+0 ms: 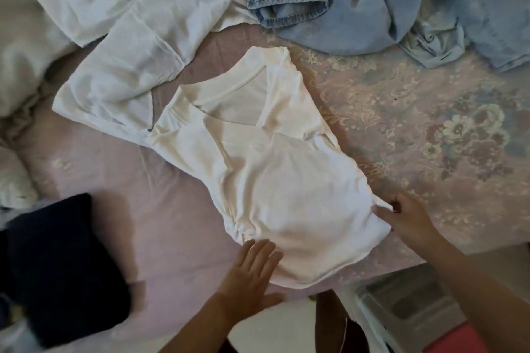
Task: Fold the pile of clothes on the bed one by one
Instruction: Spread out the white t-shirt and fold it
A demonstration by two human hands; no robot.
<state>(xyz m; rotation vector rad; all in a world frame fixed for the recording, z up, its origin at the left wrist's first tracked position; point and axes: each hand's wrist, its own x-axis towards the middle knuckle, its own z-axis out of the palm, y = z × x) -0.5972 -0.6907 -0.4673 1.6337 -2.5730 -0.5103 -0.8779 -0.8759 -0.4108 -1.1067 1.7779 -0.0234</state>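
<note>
A white T-shirt lies partly folded on the pink floral bed sheet, its neckline pointing away from me and both sides turned inward. My left hand lies flat with straight fingers at the shirt's near left hem. My right hand grips the shirt's right hem corner with curled fingers. Unfolded clothes lie beyond: white garments at the upper left and light blue denim pieces at the top right.
A folded dark navy garment sits at the lower left of the bed. The bed's near edge runs past my forearms; a white plastic crate stands on the floor at the lower right.
</note>
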